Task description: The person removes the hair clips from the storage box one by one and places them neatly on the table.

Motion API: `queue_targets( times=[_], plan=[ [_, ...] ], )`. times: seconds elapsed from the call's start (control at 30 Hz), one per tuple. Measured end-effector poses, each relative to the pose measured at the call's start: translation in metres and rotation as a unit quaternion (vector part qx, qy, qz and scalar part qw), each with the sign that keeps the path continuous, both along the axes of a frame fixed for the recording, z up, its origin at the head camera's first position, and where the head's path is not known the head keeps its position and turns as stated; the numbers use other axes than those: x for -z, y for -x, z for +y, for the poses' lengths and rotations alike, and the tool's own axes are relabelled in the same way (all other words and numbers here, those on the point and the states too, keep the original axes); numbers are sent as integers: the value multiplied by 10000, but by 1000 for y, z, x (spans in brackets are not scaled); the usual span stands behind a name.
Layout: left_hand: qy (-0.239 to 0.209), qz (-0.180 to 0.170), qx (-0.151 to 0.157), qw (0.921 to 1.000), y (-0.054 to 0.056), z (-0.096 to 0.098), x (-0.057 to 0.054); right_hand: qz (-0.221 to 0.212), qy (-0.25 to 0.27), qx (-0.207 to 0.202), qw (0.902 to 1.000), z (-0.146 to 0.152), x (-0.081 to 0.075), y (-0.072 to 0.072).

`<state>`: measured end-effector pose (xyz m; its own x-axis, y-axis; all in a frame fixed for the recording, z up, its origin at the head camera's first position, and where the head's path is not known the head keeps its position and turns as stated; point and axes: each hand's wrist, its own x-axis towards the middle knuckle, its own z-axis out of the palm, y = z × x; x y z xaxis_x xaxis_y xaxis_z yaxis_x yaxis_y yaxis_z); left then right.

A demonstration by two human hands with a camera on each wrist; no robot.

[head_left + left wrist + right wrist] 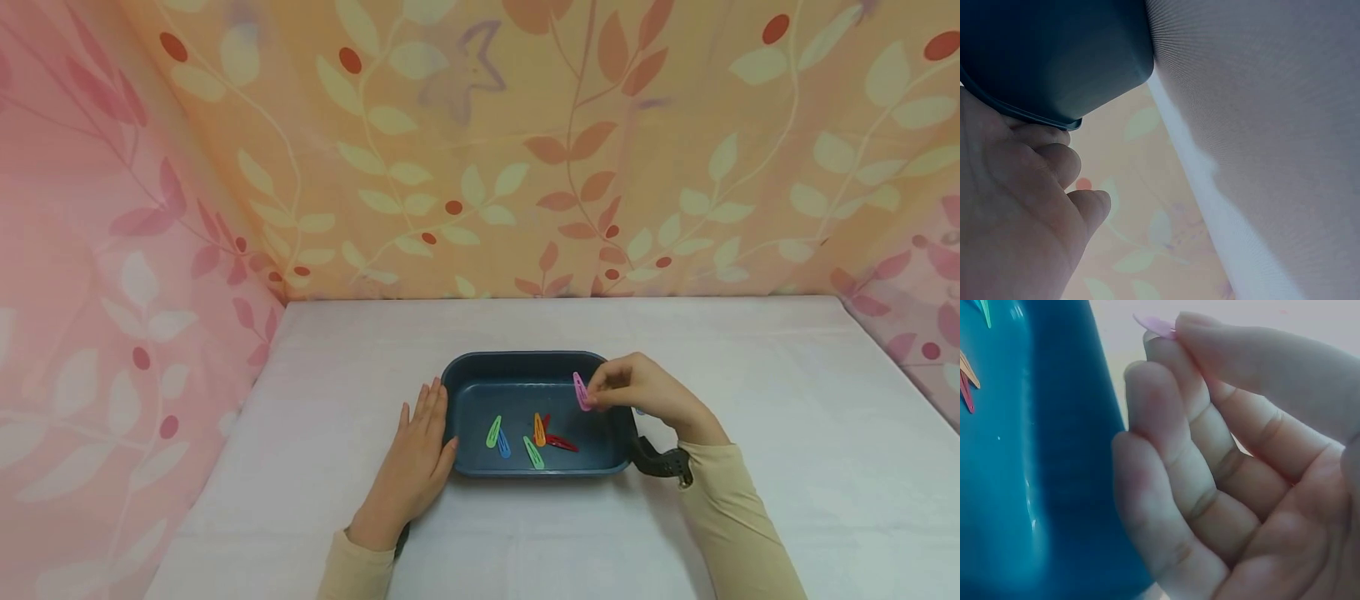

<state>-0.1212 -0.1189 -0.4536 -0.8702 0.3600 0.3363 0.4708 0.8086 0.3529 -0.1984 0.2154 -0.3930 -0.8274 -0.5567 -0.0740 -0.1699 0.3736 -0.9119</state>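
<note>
A dark blue tray (465, 404) with raised sides stands on the table, and several snap hair clips lie on its floor: green (493, 432), blue (504, 444), orange (539, 430) and red (562, 443) ones among them. Between thumb and fingertips, my right hand (645, 392) pinches a pink hair clip (581, 392) above the tray's right part. That pink clip also shows at the fingertips in the right wrist view. My left hand (416, 458) rests against the tray's left rim with fingers straight.
White cloth (315, 417) covers the table. Patterned fabric (525, 167) hangs behind it and at both sides. Something small and blue (640, 411) shows just right of the tray, mostly hidden by the right hand. A black strap (660, 460) sits at the right wrist.
</note>
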Motion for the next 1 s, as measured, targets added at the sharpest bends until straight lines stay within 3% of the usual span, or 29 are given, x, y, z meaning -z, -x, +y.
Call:
queue_targets(
  times=[1.0],
  plan=[
    [6, -119, -17, 9999, -1, 0, -1, 331, 186, 506, 9980, 37, -1, 1]
  ],
)
